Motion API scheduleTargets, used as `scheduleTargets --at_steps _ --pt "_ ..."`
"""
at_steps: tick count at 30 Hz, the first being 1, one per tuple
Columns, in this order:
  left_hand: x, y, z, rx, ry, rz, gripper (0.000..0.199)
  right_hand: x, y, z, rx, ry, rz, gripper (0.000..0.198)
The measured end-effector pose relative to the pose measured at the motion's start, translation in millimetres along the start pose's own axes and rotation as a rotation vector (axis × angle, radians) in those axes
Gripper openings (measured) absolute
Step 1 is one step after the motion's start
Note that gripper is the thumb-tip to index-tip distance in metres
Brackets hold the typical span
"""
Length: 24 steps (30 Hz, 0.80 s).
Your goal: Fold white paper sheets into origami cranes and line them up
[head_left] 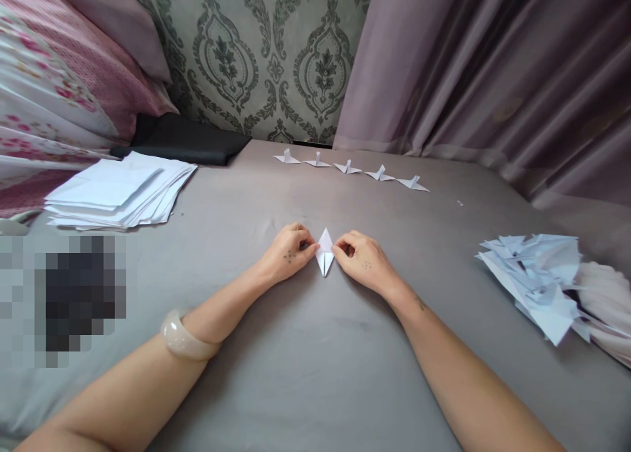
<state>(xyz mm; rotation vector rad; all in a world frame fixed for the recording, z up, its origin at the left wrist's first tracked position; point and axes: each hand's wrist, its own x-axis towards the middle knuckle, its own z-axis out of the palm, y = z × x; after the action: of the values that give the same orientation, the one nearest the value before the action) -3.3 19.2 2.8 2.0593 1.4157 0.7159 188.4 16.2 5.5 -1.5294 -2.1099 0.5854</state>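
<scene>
A small white sheet of paper folded into a narrow diamond is between my two hands, just over the grey cloth. Its lower half has a slit down the middle. My left hand pinches its left corner between thumb and finger. At the right corner, my right hand pinches it the same way. Both hands have their other fingers curled in, partly hidden. A pale bangle circles my left forearm.
Several folded paper birds stand in a row at the back. On the left lies a stack of white paper, with a black folded cloth behind it. A heap of folded paper pieces sits at right. Curtains hang behind.
</scene>
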Motion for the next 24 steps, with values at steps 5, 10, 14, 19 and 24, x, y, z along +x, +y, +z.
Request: scheduleTargets --at_steps 5,10,14,19,24 --pt "2.1 -2.0 1.4 0.012 -0.005 -0.009 0.017 1.5 -3.5 1.4 -0.017 0.004 0.074 0.014" --pt "3.9 -6.2 4.0 0.022 0.003 0.004 0.017 2.3 -5.3 1.7 -0.009 -0.005 0.119 0.015" --pt "4.6 -8.2 5.8 0.035 0.010 0.019 0.016 2.6 -7.0 1.4 -0.020 -0.016 0.143 0.015" --pt "4.1 -11.2 7.9 0.078 0.025 0.041 0.014 3.1 -8.3 0.4 -0.022 -0.028 0.151 0.016" --pt "1.1 -12.7 8.9 0.190 0.072 0.177 0.010 1.3 -7.2 4.1 -0.032 0.005 0.145 0.010"
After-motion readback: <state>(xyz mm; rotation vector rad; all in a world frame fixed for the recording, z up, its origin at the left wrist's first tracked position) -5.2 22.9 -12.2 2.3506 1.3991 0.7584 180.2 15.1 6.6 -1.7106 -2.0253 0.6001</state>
